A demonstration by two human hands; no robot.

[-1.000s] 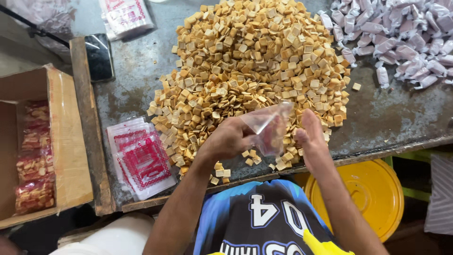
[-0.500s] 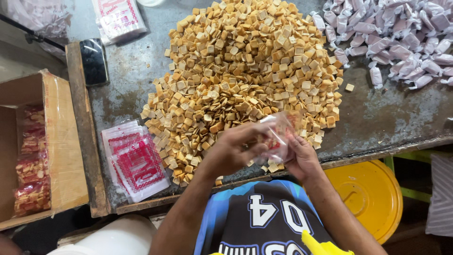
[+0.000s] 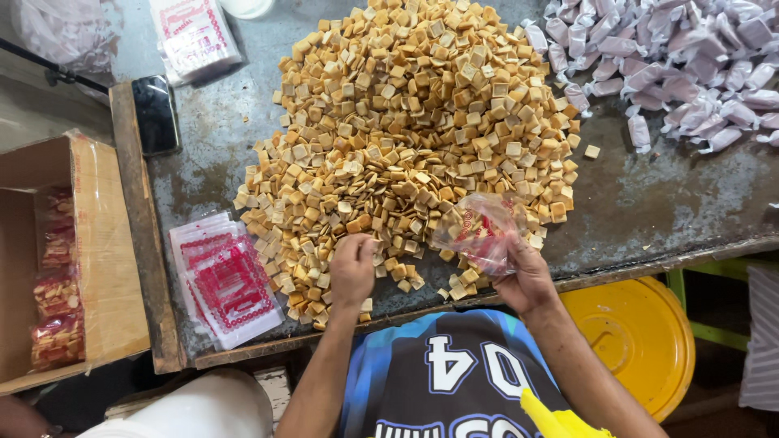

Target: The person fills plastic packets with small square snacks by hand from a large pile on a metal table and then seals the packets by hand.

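Head view shows the left hand point(image 3: 352, 270) closed in a grip on square crackers point(image 3: 406, 122) at the pile's near edge on the grey counter point(image 3: 649, 203), while the right hand point(image 3: 526, 280) grips a clear printed bag point(image 3: 479, 231) just right of it.

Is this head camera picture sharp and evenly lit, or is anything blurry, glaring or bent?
Head view: soft, even light with faint shadows; the heap of square crackers is sharp; the clear bag in the right hand shows a little sheen and slight blur; the left hand is sharp; the table edge bows slightly, as from a wide lens.
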